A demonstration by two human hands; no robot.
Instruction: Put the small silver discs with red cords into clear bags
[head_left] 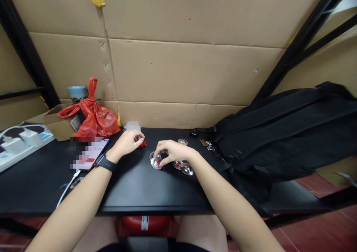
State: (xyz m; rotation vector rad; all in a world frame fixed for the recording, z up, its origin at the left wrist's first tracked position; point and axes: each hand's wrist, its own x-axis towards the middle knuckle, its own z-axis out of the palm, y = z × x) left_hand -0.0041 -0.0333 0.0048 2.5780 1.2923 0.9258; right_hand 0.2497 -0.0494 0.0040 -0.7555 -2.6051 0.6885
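Small shiny metal discs with red bits lie on the black table. My right hand (170, 152) bends over one metal disc (155, 163), its thumb and fingers closed at the red piece on that disc. A second disc shows partly behind it. Under and beside my right wrist are further discs (186, 169), and another disc (183, 142) lies behind the wrist. My left hand (130, 142), with a dark watch on the wrist, has its curled fingertips at a small red bundle (142, 144); whether they grip it is hard to tell.
At the left are a phone (96, 151), a white power strip (25, 146), a cardboard box (60, 123) and a red plastic bag (97, 120). A black backpack (287, 133) covers the right side. Cardboard (178, 73) stands behind the black table (150, 192).
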